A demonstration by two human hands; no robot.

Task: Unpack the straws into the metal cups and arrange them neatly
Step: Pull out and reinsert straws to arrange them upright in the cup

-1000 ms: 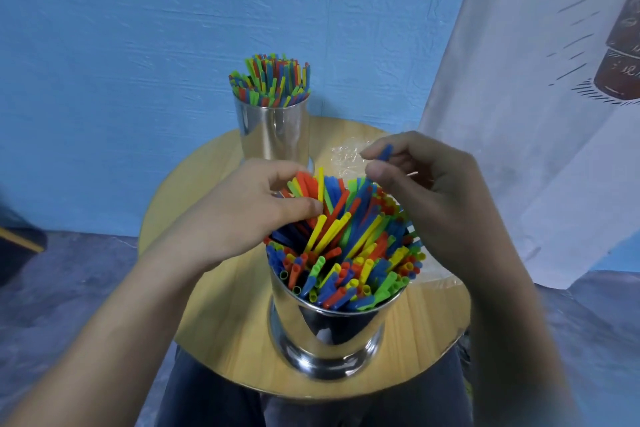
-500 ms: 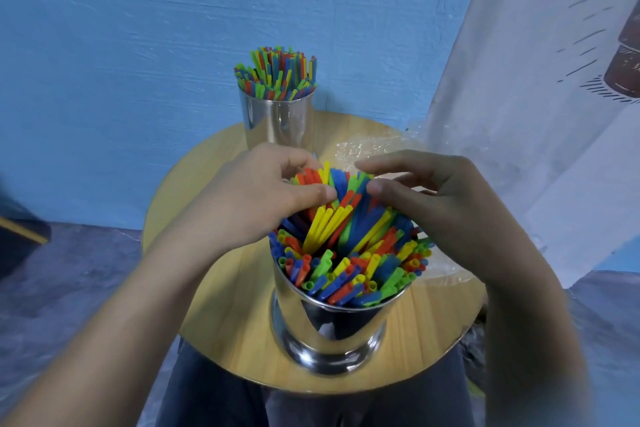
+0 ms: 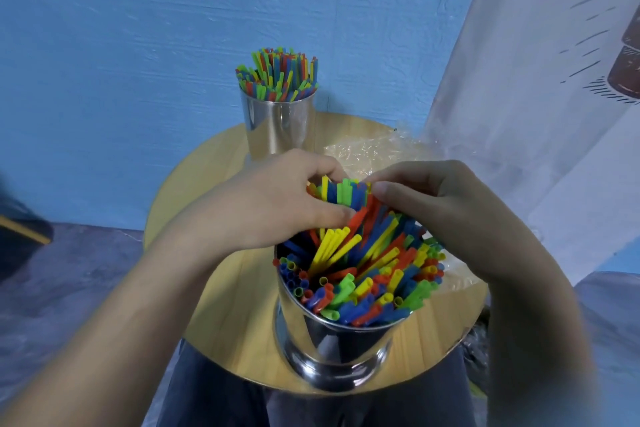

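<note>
Room: blue wall (image 3: 138,45) behind, grey floor (image 3: 69,270) at left, white printed sheet (image 3: 536,80) hanging at right.
Surface: round wooden table (image 3: 221,288); crumpled clear plastic wrap (image 3: 367,152) lies on its far right part.
Far cup: far cup (image 3: 278,125) upright at the table's far edge, just left of the wrap, packed with far straws (image 3: 277,74).
Near cup: near cup (image 3: 339,343) upright at the near edge; near straws (image 3: 363,270) fill it, splayed, outer ones fanning over the near-right rim.
Left fingers: left hand (image 3: 277,204) curled round the tall middle tuft of the near straws, thumb pressed on its near side.
Right fingers: right hand (image 3: 450,218) pinches the same tuft from the right, thumb and fingers narrow; the thumb tips almost meet.
Pose: forearms enter from the near left and near right, both hands above the rim, knuckles up.
</note>
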